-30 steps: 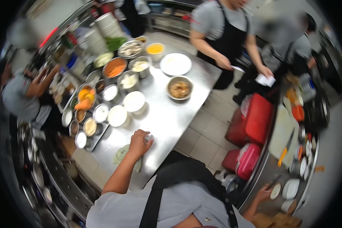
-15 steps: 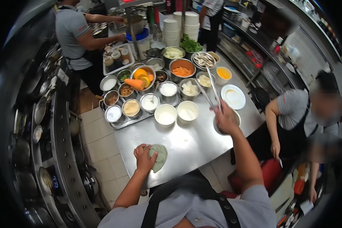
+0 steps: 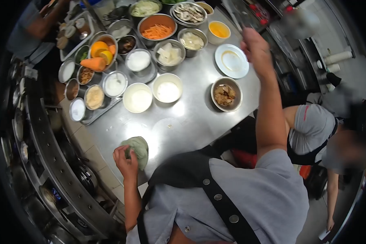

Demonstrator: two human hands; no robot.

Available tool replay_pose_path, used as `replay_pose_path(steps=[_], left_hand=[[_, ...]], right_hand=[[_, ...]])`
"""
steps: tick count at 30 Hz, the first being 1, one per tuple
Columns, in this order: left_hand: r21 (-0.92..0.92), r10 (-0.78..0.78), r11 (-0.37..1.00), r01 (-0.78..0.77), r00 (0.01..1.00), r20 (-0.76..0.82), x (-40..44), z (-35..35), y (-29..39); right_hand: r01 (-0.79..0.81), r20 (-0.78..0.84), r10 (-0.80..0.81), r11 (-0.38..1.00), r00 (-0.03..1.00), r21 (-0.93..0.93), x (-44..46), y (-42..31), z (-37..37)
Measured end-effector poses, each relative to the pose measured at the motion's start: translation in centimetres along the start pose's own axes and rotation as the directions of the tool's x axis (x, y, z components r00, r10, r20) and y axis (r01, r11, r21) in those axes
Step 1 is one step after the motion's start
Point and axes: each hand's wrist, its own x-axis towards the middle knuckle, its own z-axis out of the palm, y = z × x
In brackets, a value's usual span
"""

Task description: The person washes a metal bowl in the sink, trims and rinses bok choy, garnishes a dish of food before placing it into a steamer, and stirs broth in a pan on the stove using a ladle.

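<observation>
My left hand (image 3: 126,160) rests at the near left edge of the steel table (image 3: 195,103), fingers curved against a crumpled green cloth (image 3: 138,150). My right hand (image 3: 256,49) is raised at the upper right, closed round metal tongs (image 3: 233,15) whose far end leaves the top of the view. Below it on the table lie a white plate (image 3: 232,61) with a brownish ring and a metal bowl of brown food (image 3: 225,94). Two white tubs (image 3: 138,97) of white contents stand at the middle.
Bowls of carrot strips (image 3: 157,31), sliced mushrooms (image 3: 188,13), white pieces and yellow liquid (image 3: 218,31) crowd the far side. A tray (image 3: 103,111) of small pots is at left. A stove (image 3: 53,195) is far left. One co-worker (image 3: 315,126) bends at right; another is upper left.
My right hand with the tongs has moved up and away from beside the metal bowl, which now shows fully. My left hand remains at the cloth. The head view has shifted and turned.
</observation>
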Motion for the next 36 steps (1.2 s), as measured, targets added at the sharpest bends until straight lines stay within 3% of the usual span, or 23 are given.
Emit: replay_pose_path(steps=[1, 2, 4, 6, 7, 9, 10, 12, 14, 18, 20, 26, 36], left_hand=[[-0.22, -0.04, 0.974, 0.053, 0.997, 0.061, 0.6, -0.1, 3.1], [-0.304, 0.018, 0.952, 0.048, 0.977, 0.211, 1.3, 1.0, 4.4], [-0.458, 0.162, 0.885, 0.077, 0.873, 0.46, 2.5, 3.3, 6.3], [-0.641, 0.256, 0.737, 0.215, 0.788, 0.559, 3.5, 8.6, 8.5], [-0.671, 0.251, 0.654, 0.35, 0.736, 0.629, 4.2, 11.2, 10.2], [-0.621, 0.28, 0.747, 0.236, 0.736, 0.617, 6.1, 16.3, 13.5], [-0.58, 0.153, 0.682, 0.446, 0.689, 0.708, 7.0, 18.5, 15.8], [-0.563, 0.164, 0.736, 0.376, 0.708, 0.687, 8.3, 23.9, 18.0], [-0.494, 0.023, 0.679, 0.543, 0.658, 0.753, 9.1, 24.9, 21.1], [-0.501, 0.013, 0.664, 0.556, 0.661, 0.751, 8.5, 26.6, 21.6], [-0.52, 0.001, 0.673, 0.526, 0.702, 0.712, 7.7, 26.3, 21.2], [-0.572, 0.012, 0.591, 0.569, 0.703, 0.711, 5.8, 23.8, 18.5], [-0.604, -0.001, 0.565, 0.562, 0.733, 0.68, 5.1, 21.6, 15.8]], right_hand=[[-0.058, -0.011, 0.059, 0.998, 0.998, 0.018, -1.5, 0.4, -2.6], [-0.148, -0.004, 0.148, 0.987, 0.989, -0.066, -3.4, 0.2, -4.7], [-0.172, -0.053, 0.164, 0.94, 0.985, -0.294, -7.8, -0.3, -5.9], [-0.156, -0.098, 0.123, 0.844, 0.988, -0.513, -12.5, 0.1, -5.2], [-0.149, -0.078, 0.128, 0.758, 0.989, -0.635, -14.6, 1.0, -5.1], [-0.164, -0.047, 0.201, 0.62, 0.978, -0.767, -17.8, 2.0, -4.7], [-0.152, -0.039, 0.201, 0.583, 0.979, -0.798, -19.1, 2.5, -4.6], [-0.13, -0.031, 0.2, 0.505, 0.979, -0.853, -21.0, 3.6, -4.6], [-0.162, -0.04, 0.259, 0.471, 0.965, -0.867, -22.2, 3.7, -4.1], [-0.181, -0.034, 0.318, 0.448, 0.948, -0.875, -23.0, 4.2, -3.0], [-0.162, -0.01, 0.318, 0.456, 0.948, -0.875, -23.0, 4.7, -2.5], [-0.057, 0.097, 0.299, 0.467, 0.949, -0.882, -23.4, 5.1, -0.5], [0.027, 0.195, 0.343, 0.439, 0.919, -0.898, -23.2, 3.0, 1.4]])
